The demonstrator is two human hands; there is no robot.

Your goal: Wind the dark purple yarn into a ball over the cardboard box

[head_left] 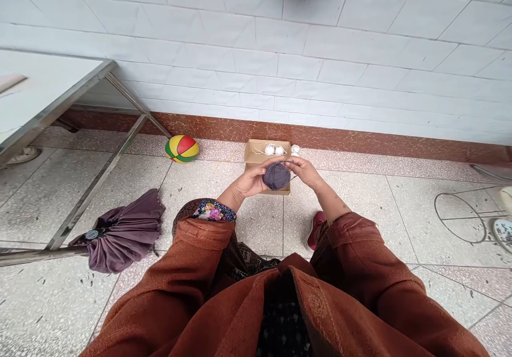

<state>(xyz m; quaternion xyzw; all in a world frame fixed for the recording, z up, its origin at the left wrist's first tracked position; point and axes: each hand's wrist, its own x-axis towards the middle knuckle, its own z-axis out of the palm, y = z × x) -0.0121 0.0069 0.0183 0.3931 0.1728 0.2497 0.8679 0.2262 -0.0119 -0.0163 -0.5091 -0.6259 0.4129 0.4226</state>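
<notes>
A ball of dark purple-grey yarn (pixel 276 176) is held up in front of me, above the floor. My left hand (pixel 256 180) is closed around its left side, with the thumb near the top. At its upper right, my right hand (pixel 304 170) pinches a strand of the same yarn between thumb and fingers; a loose end hangs below. Under and behind the ball stands an open cardboard box (pixel 253 156), partly hidden by my hands. White yarn balls (pixel 274 149) with loose strands lie in it, and another white ball (pixel 295 149) sits just right of the box.
A striped ball (pixel 182 149) rests on the floor by the leg of a white-topped metal table (pixel 52 79). A folded purple umbrella (pixel 124 231) lies at left. The tiled wall (pixel 240 58) rises behind the box. A round wire frame (pixel 460 218) is at right.
</notes>
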